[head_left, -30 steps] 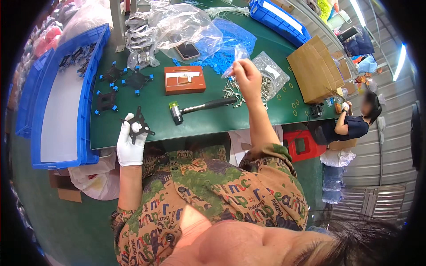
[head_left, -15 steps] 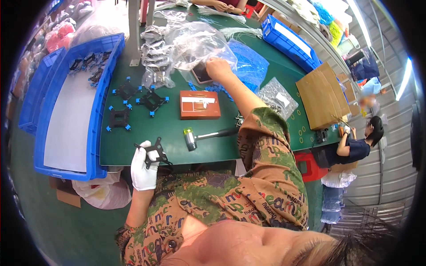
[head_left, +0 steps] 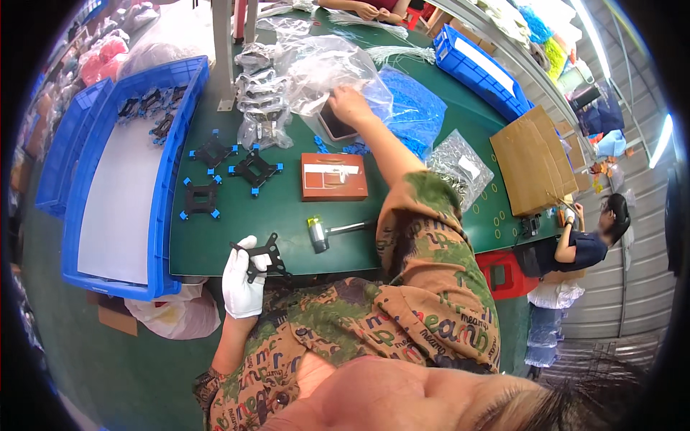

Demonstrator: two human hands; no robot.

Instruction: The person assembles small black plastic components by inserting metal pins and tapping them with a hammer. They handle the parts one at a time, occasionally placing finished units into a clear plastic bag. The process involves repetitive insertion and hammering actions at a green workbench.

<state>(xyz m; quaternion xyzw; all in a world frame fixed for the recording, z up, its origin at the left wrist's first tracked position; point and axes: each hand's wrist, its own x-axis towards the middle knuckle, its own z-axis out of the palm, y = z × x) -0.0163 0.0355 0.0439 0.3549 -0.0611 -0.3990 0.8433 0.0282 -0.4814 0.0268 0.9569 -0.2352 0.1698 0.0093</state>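
My left hand (head_left: 243, 287), in a white glove, is closed on a black X-shaped bracket (head_left: 267, 256) at the table's front edge. This bracket has no blue pieces on its arms. My bare right hand (head_left: 350, 106) reaches far forward, its fingers curled down at the edge of a dark-screened phone (head_left: 338, 128), beside a clear plastic bag (head_left: 316, 68). What those fingertips grip is hidden. Small blue parts (head_left: 353, 148) lie next to the phone. A mallet (head_left: 318, 235) with a yellow-green face lies below a reddish-brown box (head_left: 333, 188), its handle partly under my right sleeve.
Several black brackets with blue ends (head_left: 256, 169) lie left of the box. Blue crates (head_left: 154, 244) stand at the left, another (head_left: 481, 72) far right. Bagged parts (head_left: 262, 100), a blue-filled bag (head_left: 410, 108) and a cardboard box (head_left: 535, 165) sit around. A co-worker (head_left: 586, 241) is at the right.
My right hand has slid slightly away from me and left along the phone's edge. My left hand still holds the bracket. The whole view has shifted a little.
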